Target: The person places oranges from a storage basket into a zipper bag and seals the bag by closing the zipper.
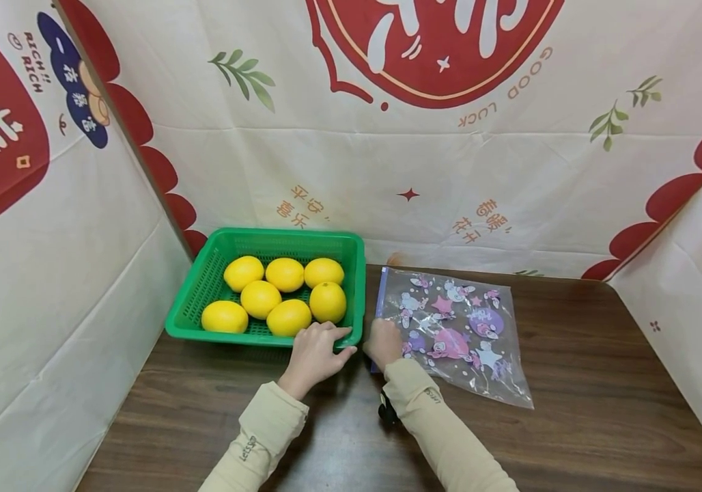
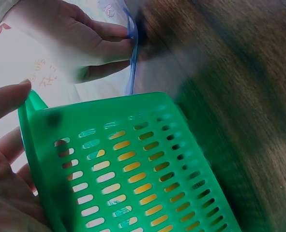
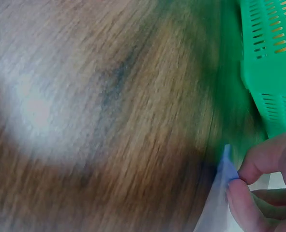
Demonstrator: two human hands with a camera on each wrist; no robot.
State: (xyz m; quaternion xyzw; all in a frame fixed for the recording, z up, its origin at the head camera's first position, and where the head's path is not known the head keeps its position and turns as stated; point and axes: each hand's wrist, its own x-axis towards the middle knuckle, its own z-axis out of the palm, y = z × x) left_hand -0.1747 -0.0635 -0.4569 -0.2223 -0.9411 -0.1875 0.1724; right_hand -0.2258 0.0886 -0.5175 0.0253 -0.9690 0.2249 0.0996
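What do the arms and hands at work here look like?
They're a person's: the left hand and right hand are bare, without gloves. The left sleeve and right sleeve are cream, each with small dark lettering. A small black object sits by the right wrist; I can't tell what.

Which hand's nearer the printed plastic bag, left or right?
Right. The right hand pinches the printed plastic bag by its blue edge; the left hand is apart from it, to its left, gripping the near right corner of the green basket.
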